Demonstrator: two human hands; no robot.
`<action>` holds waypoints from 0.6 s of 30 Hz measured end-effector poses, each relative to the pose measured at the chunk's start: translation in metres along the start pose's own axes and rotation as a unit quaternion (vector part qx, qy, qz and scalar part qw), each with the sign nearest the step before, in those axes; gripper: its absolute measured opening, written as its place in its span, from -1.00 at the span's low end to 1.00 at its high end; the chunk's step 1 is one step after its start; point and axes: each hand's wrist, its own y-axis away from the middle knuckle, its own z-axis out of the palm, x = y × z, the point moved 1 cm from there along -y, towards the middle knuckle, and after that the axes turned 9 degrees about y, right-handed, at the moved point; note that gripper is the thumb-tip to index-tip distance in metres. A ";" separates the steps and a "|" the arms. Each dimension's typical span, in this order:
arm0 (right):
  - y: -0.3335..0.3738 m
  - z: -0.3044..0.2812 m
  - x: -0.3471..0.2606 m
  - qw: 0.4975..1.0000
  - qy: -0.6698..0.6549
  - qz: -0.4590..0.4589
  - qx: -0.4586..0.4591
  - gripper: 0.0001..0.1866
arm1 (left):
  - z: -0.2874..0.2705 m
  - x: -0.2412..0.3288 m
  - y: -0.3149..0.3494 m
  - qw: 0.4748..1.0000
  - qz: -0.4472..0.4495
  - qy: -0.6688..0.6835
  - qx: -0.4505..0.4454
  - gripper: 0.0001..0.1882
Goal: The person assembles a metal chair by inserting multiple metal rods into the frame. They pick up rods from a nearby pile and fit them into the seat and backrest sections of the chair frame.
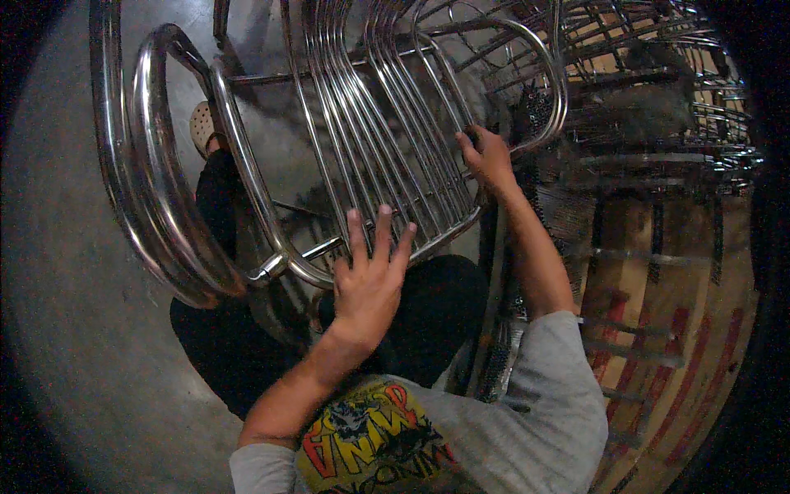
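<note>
A shiny tubular metal chair [354, 107] with long parallel rods stands or leans before me, close to my knees. My left hand [366, 288] lies on the near ends of the rods and the near rail, its fingers stretched out and spread. At the chair's right side, my right hand [490, 160] is closed around the side rail, its thumb over the tube. Thick bent tubes [156, 181] curve along the left side as an armrest. Another looped armrest [555, 90] rises beyond my right hand. A short round tube end [271, 267] sticks out at the near left corner.
Grey concrete floor [74, 313] spreads to the left. My shoe [203, 129] shows between the left tubes. To the right lie piled metal racks or frames [691, 107], dark and partly blurred. Wooden boards with red marks [658, 329] lie below them.
</note>
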 end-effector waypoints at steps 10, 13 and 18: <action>-0.009 0.010 -0.009 0.998 -0.034 -0.048 0.020 -0.42 | -0.002 -0.004 0.000 1.000 -0.002 0.012 -0.015 -0.21; -0.016 0.005 0.000 0.997 -0.019 -0.073 -0.019 -0.44 | -0.001 -0.003 0.000 1.000 0.001 0.018 0.000 -0.22; -0.018 0.000 0.002 0.986 -0.130 -0.006 -0.108 -0.42 | 0.000 -0.002 0.000 1.000 0.001 0.021 -0.003 -0.24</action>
